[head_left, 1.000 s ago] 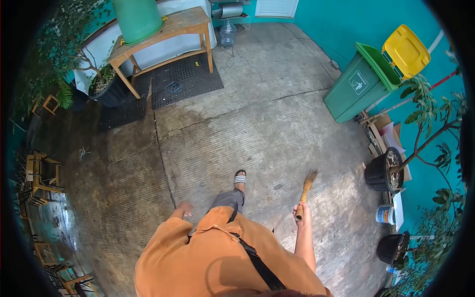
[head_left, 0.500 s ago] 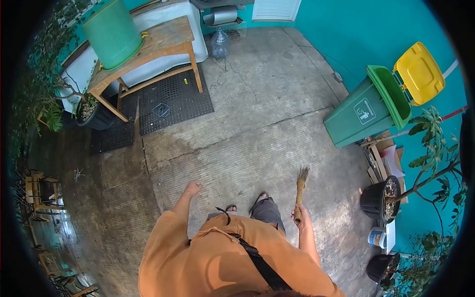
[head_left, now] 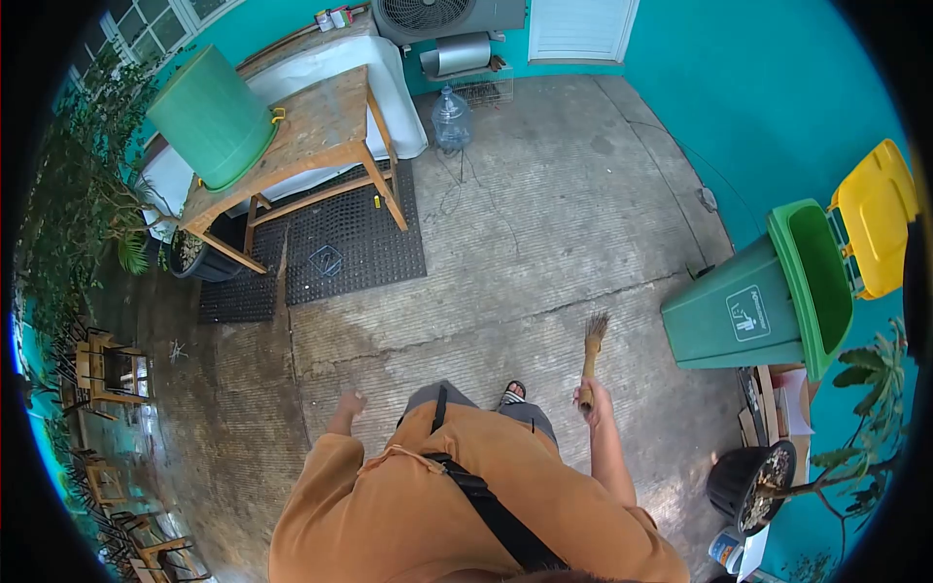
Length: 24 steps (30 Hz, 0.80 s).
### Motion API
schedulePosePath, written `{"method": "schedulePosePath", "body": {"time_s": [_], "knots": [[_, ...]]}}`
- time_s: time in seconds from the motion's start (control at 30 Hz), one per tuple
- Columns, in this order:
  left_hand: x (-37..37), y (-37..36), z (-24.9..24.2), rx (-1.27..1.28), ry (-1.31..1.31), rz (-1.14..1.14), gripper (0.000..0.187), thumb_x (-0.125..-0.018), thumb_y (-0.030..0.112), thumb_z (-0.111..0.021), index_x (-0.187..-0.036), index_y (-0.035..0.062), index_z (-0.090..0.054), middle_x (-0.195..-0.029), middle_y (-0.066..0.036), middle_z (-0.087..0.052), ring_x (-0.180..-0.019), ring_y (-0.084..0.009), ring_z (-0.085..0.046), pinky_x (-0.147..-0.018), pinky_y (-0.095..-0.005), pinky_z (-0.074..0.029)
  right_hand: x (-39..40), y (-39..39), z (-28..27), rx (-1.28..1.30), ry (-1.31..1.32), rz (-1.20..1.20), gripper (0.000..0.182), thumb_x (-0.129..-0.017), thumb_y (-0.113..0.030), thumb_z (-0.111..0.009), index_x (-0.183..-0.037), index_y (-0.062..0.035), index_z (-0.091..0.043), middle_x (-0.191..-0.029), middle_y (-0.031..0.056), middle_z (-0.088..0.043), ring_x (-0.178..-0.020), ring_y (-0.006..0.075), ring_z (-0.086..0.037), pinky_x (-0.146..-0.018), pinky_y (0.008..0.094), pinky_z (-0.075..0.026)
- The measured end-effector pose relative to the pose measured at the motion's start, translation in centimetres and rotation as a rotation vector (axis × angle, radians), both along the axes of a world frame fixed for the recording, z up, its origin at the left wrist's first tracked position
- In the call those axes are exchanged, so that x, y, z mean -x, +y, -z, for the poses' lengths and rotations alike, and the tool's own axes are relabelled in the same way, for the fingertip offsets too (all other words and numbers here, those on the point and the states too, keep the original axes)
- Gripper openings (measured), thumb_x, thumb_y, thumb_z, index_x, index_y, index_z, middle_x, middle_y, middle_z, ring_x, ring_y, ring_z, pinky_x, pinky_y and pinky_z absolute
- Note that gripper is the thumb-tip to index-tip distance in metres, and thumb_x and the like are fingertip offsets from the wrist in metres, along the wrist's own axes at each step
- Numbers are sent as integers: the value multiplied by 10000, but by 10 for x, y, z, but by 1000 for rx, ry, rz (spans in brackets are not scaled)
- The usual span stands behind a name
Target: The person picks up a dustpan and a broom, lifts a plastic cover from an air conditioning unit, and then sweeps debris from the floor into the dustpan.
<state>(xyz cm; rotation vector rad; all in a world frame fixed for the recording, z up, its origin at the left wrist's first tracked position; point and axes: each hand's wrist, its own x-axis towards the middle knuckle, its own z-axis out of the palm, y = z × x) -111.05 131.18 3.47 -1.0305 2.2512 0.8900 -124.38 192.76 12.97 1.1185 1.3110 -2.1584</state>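
Observation:
My right hand (head_left: 597, 402) is closed around the handle of a short whisk broom (head_left: 592, 364). The broom stands nearly upright in my view, with its bristles pointing away from me. My left hand (head_left: 352, 400) hangs over the concrete floor (head_left: 486, 272), its fingers loosely curled and slightly blurred, and no object shows in it. Below me, a sandalled foot (head_left: 514, 391) shows in front of my body.
To the right stands a green wheeled bin (head_left: 729, 311), its yellow lid (head_left: 875, 219) open. A potted plant (head_left: 743, 486) is nearer. At the left, a wooden table (head_left: 321, 121) holds a green bucket (head_left: 214, 117) above black mats (head_left: 355, 243). A water bottle (head_left: 452, 119) stands behind.
The table, bottle and bin sit lower in my view, and the bin appears closer. My left hand has swung back towards my body. The broom stays in my right hand.

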Motion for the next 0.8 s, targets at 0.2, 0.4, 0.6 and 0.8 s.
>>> {"method": "schedulePosePath", "body": {"time_s": [0.2, 0.4, 0.6, 0.8], "knots": [[149, 28, -24, -90, 282, 14, 265, -804, 237, -551, -970, 32, -576, -777, -103, -646, -627, -194, -635, -558, -317, -497, 157, 12, -27, -25, 5, -58, 212, -820, -190, -572, -923, -29, -480, -661, 93, -538, -489, 183, -537, -402, 293, -447], [327, 4, -24, -203, 382, -130, 202, -809, 182, -544, -941, 36, -591, -777, -92, -645, -613, -162, -620, -536, -301, -487, 291, 0, -20, -71, -3, -63, 223, -821, -204, -577, -918, -28, -481, -647, 90, -539, -483, 180, -534, -391, 295, -455], [538, -61, -38, -191, 600, -84, 156, -828, 169, -535, -869, 30, -592, -724, -84, -631, -576, -141, -592, -526, -288, -467, 431, -11, -36, -6, -44, -43, 209, -824, -216, -579, -878, -30, -502, -646, 111, -553, -489, 209, -543, -410, 312, -458], [765, -118, -212, 171, 909, 208, 345, -888, 309, -489, -832, -18, -581, -660, -139, -590, -656, -230, -598, -635, -362, -456, 562, -43, -66, 46, -112, 45, 220, -820, -231, -541, -905, -38, -480, -611, 99, -530, -468, 206, -516, -384, 292, -440]]}}
